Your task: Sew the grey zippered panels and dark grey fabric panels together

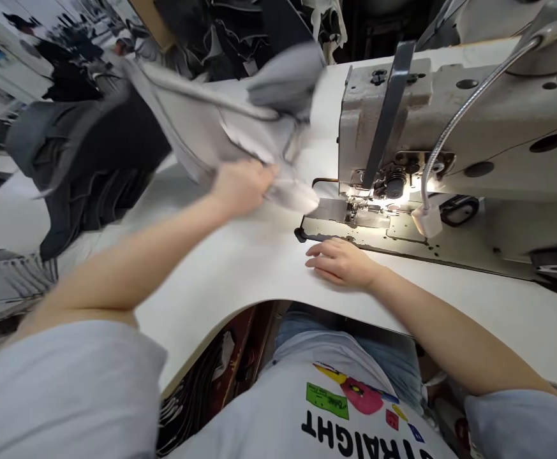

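Observation:
Blurred by motion, a light grey cut fabric piece (201, 118) with dark edges is lifted over the left part of the white table (201, 274). My left hand (244, 185) is closed around its lower edge. My right hand (338, 261) rests on the tabletop with fingers stretched out, holding nothing. It lies just in front of the bed of an industrial sewing machine (450, 121). The lit needle area (374, 201) is beyond that hand, with no fabric visible under it.
Dark fabric pieces (101, 146) are piled at the left, partly over the table edge. More dark pieces (230, 32) hang behind the table. A lamp on a flexible metal neck (469, 102) stands before the machine head. Dark stacked cloth (192, 395) sits below the table's curved front edge.

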